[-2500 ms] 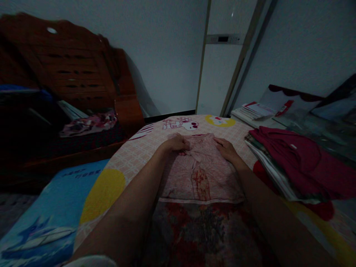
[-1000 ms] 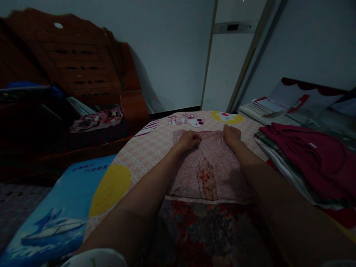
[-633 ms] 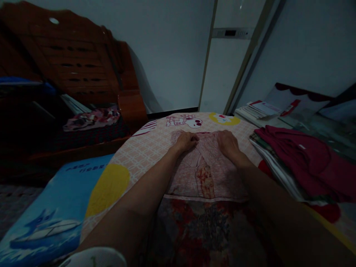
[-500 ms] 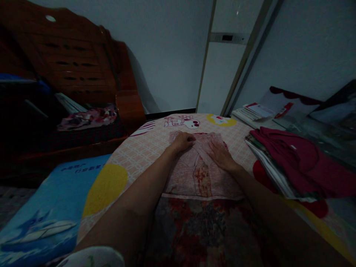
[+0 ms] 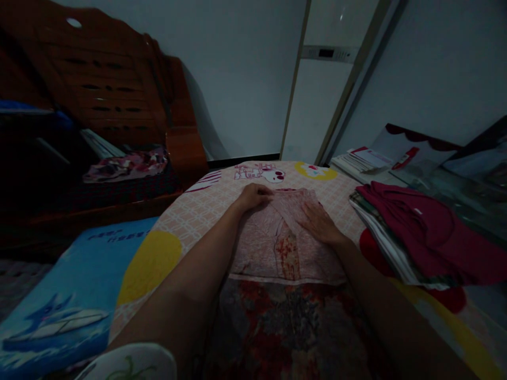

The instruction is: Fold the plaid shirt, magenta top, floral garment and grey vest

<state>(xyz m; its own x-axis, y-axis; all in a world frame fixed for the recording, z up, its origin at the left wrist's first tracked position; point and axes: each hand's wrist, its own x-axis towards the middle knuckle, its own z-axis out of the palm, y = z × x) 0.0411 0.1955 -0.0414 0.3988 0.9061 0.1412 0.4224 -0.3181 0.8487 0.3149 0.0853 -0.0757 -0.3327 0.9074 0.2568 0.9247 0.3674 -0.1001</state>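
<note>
A heathered pink shirt (image 5: 257,250) lies folded on the patterned tablecloth (image 5: 198,221), with overlapping flaps and a strip of rust-coloured print (image 5: 288,256) showing between them. My left hand (image 5: 252,197) is at its far left edge, fingers curled and closed on the cloth; the fingertips are partly hidden. On the right side of the shirt, my right hand (image 5: 320,224) lies flat with fingers stretched out. Below the shirt's pale edge is dark red and grey floral fabric (image 5: 277,327); I cannot tell whether it belongs to the same piece.
To the right, a crimson garment (image 5: 431,227) tops a stack of folded clothes. Papers (image 5: 364,158) lie behind it. A carved wooden bench (image 5: 114,95) stands at the left, above a blue printed bag or sheet (image 5: 75,279). A tall white cabinet (image 5: 312,105) stands by the wall.
My left hand has shifted a little left and away from me, to the shirt's far left corner. The right hand has moved slightly right, still flat on the cloth.
</note>
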